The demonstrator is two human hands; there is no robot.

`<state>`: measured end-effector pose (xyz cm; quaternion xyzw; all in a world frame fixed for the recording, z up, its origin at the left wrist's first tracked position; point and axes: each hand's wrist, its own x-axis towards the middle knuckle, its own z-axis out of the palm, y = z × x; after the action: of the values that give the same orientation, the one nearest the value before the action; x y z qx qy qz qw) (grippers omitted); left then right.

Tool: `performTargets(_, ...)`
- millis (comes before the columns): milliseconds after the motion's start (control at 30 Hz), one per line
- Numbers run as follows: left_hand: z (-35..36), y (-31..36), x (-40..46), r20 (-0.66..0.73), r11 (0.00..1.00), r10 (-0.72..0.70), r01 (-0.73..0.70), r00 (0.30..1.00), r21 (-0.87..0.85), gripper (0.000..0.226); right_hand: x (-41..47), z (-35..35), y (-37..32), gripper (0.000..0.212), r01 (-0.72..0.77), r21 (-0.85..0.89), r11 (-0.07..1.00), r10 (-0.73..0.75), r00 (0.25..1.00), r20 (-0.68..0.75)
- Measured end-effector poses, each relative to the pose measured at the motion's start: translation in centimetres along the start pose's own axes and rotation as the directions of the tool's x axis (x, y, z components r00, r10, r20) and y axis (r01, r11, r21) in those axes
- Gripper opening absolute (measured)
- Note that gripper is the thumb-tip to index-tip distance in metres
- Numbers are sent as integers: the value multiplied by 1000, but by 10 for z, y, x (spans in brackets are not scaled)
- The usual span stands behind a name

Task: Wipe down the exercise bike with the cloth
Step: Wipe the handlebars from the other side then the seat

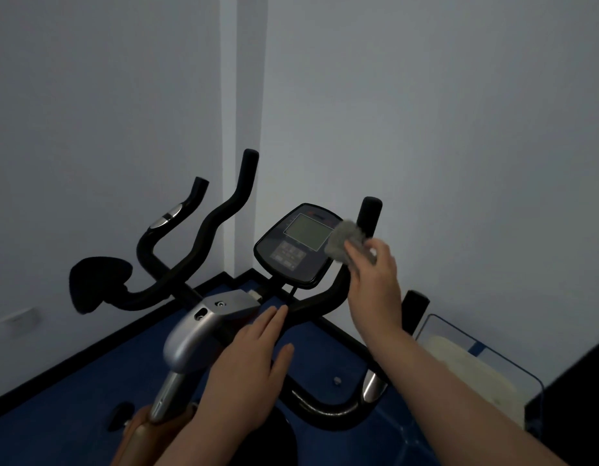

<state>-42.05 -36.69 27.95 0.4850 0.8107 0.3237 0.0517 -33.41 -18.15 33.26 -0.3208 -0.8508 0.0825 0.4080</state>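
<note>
The exercise bike [204, 331] stands below me, with black curved handlebars and a silver stem cover. Its dark console [296, 245] with a grey screen tilts toward me at centre. My right hand [375, 284] is shut on a grey fuzzy cloth [346, 240], which it holds against the console's right edge, beside the upright right handlebar grip [368, 215]. My left hand [247, 368] lies flat with fingers together over the handlebar's middle, holding nothing.
White walls meet in a corner right behind the bike. The floor [72, 398] is blue with a dark skirting. A clear plastic box [476, 368] with pale contents sits at the right. A dark object [577, 398] fills the lower right corner.
</note>
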Motion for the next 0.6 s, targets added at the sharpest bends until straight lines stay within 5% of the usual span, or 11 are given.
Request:
performTargets(133,0,-2,0,0,1000,9,-9,1000,-2,60,0,-6,-7,31,-89,128,988,90,996,-6)
performTargets(267,2,-2,0,-10,1000,9,-9,1000,11,61,43,-28,-13,40,3,148,989,40,959,-282)
performTargets(400,3,-1,0,-12,999,15,-15,1000,45,62,37,-11,-10,48,-246,215,945,273,956,-104)
performTargets(500,4,-2,0,-18,999,20,-19,1000,49,62,13,1,-6,49,-299,229,926,309,951,-8)
performTargets(600,4,-3,1,-13,998,26,-25,1000,64,63,24,-9,-5,48,-282,303,911,321,943,-87)
